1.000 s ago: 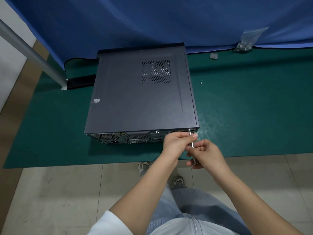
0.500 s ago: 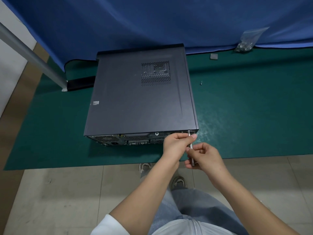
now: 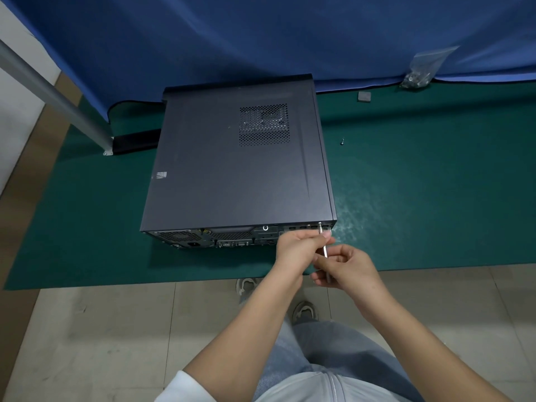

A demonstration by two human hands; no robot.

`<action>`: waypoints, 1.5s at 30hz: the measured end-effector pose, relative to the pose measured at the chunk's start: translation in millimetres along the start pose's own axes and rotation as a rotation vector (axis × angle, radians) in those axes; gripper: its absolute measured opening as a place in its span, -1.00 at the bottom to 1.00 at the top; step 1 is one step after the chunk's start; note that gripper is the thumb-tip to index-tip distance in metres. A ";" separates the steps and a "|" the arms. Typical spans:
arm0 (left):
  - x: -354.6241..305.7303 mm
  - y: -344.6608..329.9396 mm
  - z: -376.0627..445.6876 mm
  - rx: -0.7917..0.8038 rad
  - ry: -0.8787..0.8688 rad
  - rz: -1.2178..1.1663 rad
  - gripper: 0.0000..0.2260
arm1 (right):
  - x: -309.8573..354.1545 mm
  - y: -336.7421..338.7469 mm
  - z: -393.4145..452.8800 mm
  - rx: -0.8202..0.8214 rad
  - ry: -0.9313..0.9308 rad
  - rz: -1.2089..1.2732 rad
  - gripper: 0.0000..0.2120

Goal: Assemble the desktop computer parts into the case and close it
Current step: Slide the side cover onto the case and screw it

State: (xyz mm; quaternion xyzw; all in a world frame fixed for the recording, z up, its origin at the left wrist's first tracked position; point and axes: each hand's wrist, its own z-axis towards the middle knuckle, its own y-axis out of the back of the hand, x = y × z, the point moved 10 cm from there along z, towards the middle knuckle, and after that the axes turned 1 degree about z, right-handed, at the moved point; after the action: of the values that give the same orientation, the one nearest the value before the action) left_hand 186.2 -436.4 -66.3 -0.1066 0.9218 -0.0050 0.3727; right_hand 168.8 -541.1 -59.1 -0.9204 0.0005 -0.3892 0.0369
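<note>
case (image 3: 232,169) lies closed on mat (image 3: 420,198), rear facing the person. left hand (image 3: 298,245) pinches screwdriver (image 3: 324,249) shaft to steady it; right hand (image 3: 345,266) grips handle, probably driving 1 rear screw.

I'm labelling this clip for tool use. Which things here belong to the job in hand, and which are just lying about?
In use:
- computer case, side panel on
- screwdriver, tip at the case's rear right corner
- left hand, pinching the shaft
- right hand, gripping the handle

Lying about:
- loose screw on the green mat
- bag of screws
- small grey pad
</note>
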 end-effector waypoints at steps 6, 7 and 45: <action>-1.1 2.7 -3.9 -0.016 -0.031 0.040 -0.77 | 2.9 0.9 0.1 -0.051 0.039 0.042 -0.89; 0.9 0.1 -4.0 0.029 -0.006 0.044 -0.80 | 3.7 0.2 -0.1 -0.048 0.047 0.042 -0.88; -84.7 2.7 -37.4 -0.154 -1.255 1.215 -0.62 | -21.6 -31.9 9.2 0.158 -0.159 0.649 -0.73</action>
State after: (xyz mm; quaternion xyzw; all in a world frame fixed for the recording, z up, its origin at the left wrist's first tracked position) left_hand 219.2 -419.5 18.5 0.3950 0.4417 0.3162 0.7409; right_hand 159.5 -508.1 -78.8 -0.8941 0.2603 -0.2829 0.2297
